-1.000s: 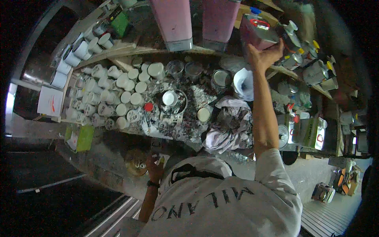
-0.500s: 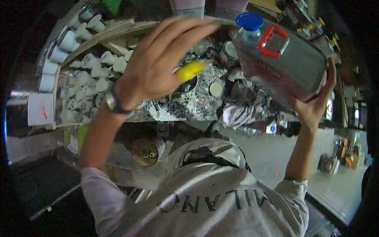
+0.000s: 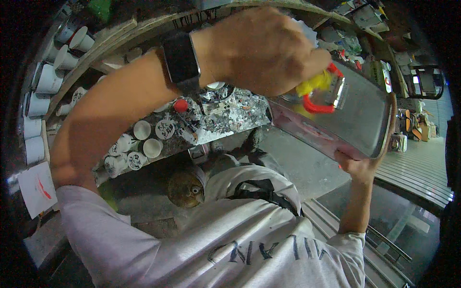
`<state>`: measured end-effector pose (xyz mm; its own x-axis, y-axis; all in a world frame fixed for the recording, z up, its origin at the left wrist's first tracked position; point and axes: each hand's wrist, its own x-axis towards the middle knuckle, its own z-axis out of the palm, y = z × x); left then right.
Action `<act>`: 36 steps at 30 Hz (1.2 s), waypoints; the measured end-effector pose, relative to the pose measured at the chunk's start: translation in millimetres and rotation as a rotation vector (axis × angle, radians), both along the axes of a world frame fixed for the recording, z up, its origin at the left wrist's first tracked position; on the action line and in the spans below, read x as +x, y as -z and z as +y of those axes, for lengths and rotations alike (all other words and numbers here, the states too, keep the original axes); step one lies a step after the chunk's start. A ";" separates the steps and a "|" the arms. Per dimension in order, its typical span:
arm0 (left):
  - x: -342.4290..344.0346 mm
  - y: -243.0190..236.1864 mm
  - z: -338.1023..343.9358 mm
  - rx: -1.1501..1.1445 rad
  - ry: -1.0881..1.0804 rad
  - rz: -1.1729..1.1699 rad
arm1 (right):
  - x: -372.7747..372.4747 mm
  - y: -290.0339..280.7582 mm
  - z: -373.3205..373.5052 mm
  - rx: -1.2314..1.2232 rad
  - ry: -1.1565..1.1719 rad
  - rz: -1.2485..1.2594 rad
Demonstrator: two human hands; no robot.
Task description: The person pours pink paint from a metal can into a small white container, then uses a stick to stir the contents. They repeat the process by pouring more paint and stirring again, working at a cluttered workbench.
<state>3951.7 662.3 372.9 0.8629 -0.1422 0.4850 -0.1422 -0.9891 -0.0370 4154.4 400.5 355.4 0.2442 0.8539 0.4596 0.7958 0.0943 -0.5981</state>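
My right hand [image 3: 365, 161] grips the corner of a rectangular metal can [image 3: 360, 115], held tilted over the bench's right part, with a grey top and a pinkish side. On its top is a red loop handle [image 3: 318, 106]. My left hand [image 3: 261, 53] is curled over the can's upper left end, shut on a small, blurred yellow object [image 3: 309, 85] beside that handle; the can's spout and blue cap are hidden beneath it. A dark watch sits on my left wrist. Left of the can, the paint-spattered bench [image 3: 240, 115] holds a red lid [image 3: 181, 105].
Several white cups [image 3: 143, 129] stand on the bench's left, and more [image 3: 48, 77] line a wooden shelf. A white card [image 3: 38, 189] hangs at left. A rusty round can [image 3: 182, 189] sits below the bench. Assorted containers [image 3: 367, 17] crowd the upper right; stacked items [image 3: 415, 125] lie beyond.
My right hand has brought the can down from the upper shelf. My left hand rose from below with the yellow object and moved right onto the can's top. The view has turned.
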 end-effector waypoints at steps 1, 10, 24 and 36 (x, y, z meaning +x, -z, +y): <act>-7.8 9.4 -2.1 -0.051 -0.113 0.112 | -8.7 6.3 2.2 -0.001 0.005 -0.009; -49.1 46.1 43.6 -0.033 -0.376 0.582 | -37.3 100.1 40.2 0.095 0.038 -0.129; -305.5 309.9 -104.2 -0.998 -0.979 0.269 | -33.6 212.0 131.7 0.072 -0.166 -0.614; -392.9 501.0 -389.5 -1.544 -1.178 0.718 | -50.4 247.7 160.8 0.087 -0.233 -0.620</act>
